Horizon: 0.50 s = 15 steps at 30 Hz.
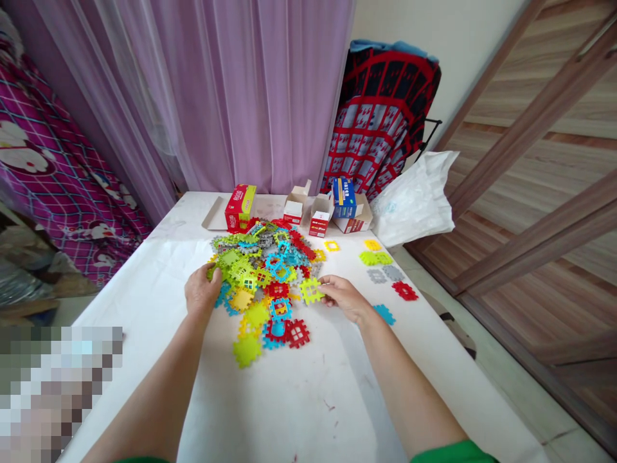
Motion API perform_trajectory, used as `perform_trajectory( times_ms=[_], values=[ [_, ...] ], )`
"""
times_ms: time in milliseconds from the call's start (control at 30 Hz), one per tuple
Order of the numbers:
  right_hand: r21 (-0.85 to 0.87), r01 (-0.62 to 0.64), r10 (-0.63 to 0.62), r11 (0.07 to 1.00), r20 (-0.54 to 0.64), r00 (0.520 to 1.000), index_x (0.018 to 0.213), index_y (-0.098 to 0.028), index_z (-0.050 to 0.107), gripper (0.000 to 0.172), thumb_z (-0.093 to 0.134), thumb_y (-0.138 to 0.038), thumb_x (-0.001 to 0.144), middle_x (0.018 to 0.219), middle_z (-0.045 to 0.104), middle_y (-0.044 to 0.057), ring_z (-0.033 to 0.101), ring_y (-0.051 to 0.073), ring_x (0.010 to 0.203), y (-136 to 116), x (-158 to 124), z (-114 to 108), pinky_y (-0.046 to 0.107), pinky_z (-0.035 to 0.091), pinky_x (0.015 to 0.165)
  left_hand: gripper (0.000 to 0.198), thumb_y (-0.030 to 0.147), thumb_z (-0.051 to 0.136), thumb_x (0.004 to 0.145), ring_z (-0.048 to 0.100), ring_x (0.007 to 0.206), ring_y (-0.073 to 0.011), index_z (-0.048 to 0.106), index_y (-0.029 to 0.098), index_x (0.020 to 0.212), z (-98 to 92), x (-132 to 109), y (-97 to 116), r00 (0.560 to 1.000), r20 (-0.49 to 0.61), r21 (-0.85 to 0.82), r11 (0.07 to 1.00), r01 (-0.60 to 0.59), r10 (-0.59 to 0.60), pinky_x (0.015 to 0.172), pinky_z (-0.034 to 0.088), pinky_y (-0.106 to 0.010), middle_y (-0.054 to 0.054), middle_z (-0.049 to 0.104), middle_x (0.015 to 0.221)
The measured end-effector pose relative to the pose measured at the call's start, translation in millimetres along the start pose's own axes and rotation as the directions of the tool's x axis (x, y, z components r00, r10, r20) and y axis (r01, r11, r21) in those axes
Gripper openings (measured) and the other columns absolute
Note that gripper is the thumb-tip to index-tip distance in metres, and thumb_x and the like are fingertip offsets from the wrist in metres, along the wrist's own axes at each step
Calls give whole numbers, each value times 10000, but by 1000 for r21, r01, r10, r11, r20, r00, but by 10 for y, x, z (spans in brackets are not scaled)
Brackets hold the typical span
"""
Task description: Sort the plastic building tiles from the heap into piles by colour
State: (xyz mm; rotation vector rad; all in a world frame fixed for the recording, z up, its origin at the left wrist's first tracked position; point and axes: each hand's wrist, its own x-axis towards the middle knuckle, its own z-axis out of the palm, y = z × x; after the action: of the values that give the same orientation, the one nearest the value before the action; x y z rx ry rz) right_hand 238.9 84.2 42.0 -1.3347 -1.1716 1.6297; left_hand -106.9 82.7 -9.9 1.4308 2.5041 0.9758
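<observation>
My left hand [202, 290] and right hand [344, 298] are well apart, with the heap of plastic interlocking tiles [260, 276] on the white desk [308, 399] lying between them. The left rests on the heap's left edge, over green tiles. The right is at its right edge, against a lime-green tile [311, 290]. I cannot tell whether either hand is gripping. Separate small tiles [383, 267] lie off to the right, and printed cardboard boxes [241, 207] stand beyond the heap.
</observation>
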Motion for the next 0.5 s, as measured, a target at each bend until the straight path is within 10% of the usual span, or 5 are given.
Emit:
perform_trajectory(
  times_ms=[333,500],
  values=[
    [275,46,-41,960,-26,999,834,-189,612,465,852,-401,497,611,617,-53,487,51,470,121,-84,156,170,310,444,361,343,485,837,561,1195,-284,663,154,1087,-21,-52,-14,976,-195,-94,989,-111,92,1053,394,-433,-142,628,1266],
    [395,56,-57,917,-9,998,839,-190,633,437,855,-379,514,599,597,-57,445,45,456,277,-24,266,174,301,437,310,372,527,878,577,1170,-261,636,193,1105,-67,-495,233,831,-353,-190,837,-512,429,1036,412,-454,-120,658,1204]
  ],
)
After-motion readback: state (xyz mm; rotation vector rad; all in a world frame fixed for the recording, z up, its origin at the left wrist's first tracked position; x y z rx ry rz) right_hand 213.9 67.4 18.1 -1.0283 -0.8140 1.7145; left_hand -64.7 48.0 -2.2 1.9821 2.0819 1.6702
